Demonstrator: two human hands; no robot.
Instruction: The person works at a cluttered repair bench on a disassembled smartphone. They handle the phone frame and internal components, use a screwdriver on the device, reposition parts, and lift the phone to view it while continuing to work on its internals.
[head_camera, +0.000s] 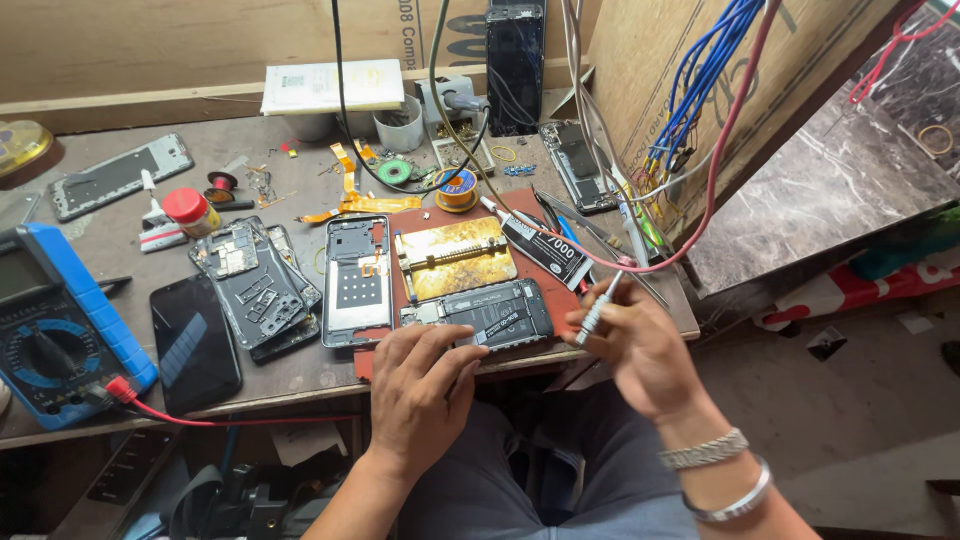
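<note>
An opened phone (490, 312) with its back off lies on a reddish mat (560, 295) at the bench's front edge. My left hand (420, 385) rests on the mat just in front of the phone, with fingertips touching its lower left edge. My right hand (640, 345) holds a slim silver screwdriver (597, 308) upright just right of the phone, tip pointing down. A gold metal holder plate (455, 258) sits behind the phone. A black glue tube (540, 245) lies to the right of the plate.
Phone frames and boards (262, 285) lie left of the mat, beside a dark phone screen (195, 345) and a blue multimeter (55, 320) with a red lead. A solder spool (457, 190), cups, cables and hanging blue wires (700, 90) crowd the back and right.
</note>
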